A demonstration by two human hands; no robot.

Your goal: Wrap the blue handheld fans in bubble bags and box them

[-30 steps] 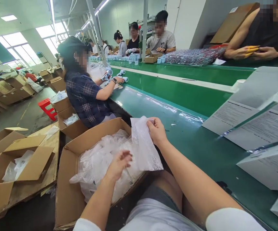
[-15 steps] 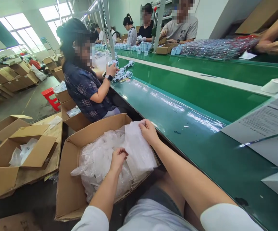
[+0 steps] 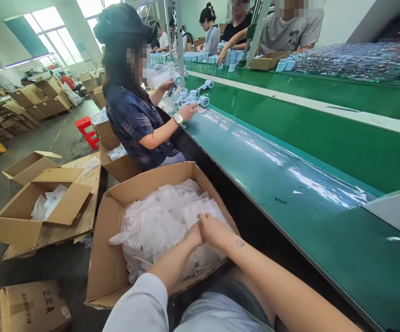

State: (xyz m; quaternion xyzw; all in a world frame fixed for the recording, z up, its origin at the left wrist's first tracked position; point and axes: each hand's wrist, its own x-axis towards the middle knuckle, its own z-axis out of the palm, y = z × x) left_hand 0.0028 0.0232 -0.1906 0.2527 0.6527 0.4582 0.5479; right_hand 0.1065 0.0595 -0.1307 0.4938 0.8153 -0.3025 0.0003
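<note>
A large open cardboard box (image 3: 108, 249) stands at my lap, filled with translucent plastic bags (image 3: 161, 216). Over the right part of the bags, my left hand (image 3: 196, 234) and my right hand (image 3: 214, 230) meet, touching each other. The right hand's fingers are bent together and partly cover the left fingers. Whitish plastic lies right behind and below both hands; whether either hand grips it cannot be made out.
A seated person (image 3: 138, 110) at the left of the green table (image 3: 255, 170) handles light-blue and white parts (image 3: 193, 97). More open boxes (image 3: 16, 221) stand at the left. White printed sheets (image 3: 398, 210) lie at the right edge.
My hands have come together over the bags; before, they were apart and the right one held up a white bag. The view has turned right. The seated person's hands have moved apart.
</note>
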